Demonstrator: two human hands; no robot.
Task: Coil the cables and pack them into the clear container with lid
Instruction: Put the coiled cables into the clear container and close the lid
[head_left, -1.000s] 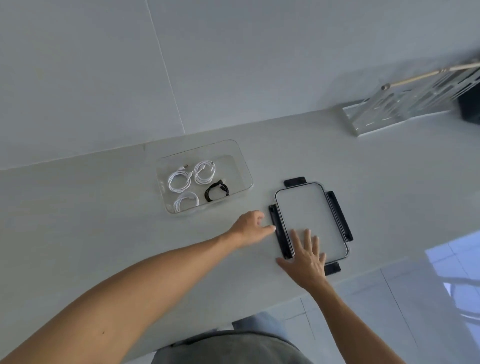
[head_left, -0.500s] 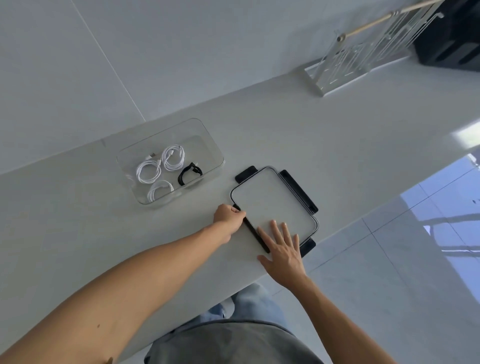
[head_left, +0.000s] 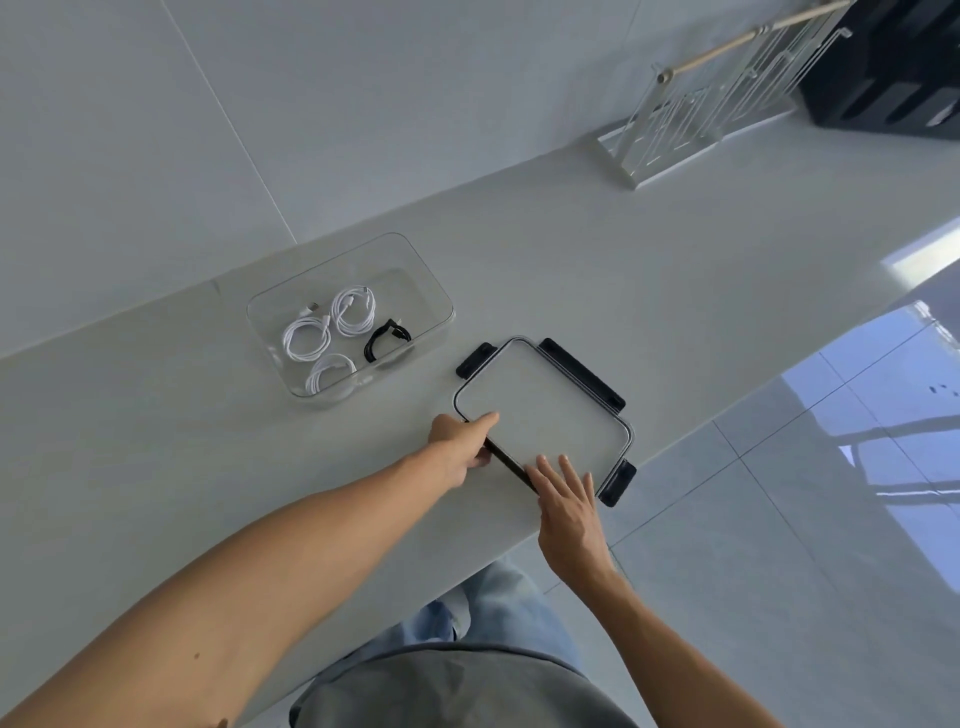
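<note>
A clear container (head_left: 431, 291) stands open on the white counter, holding three coiled white cables (head_left: 355, 310) and one coiled black cable (head_left: 383, 340). Its clear lid (head_left: 550, 410) with black clips lies flat to the right, near the counter's front edge. My left hand (head_left: 462, 444) grips the lid's left long edge, thumb on top and fingers curled under the rim. My right hand (head_left: 569, 499) rests flat on the lid's near corner with straight fingers.
A white wire rack (head_left: 696, 119) with a wooden rod stands at the back right against the wall, beside a black box (head_left: 893, 67). The counter's front edge (head_left: 691, 431) runs diagonally just past the lid, with glossy floor tiles beyond it.
My left hand has closed on the lid's left edge, its thumb now lying on top. The right hand stays flat on the near corner. The camera view has shifted.
</note>
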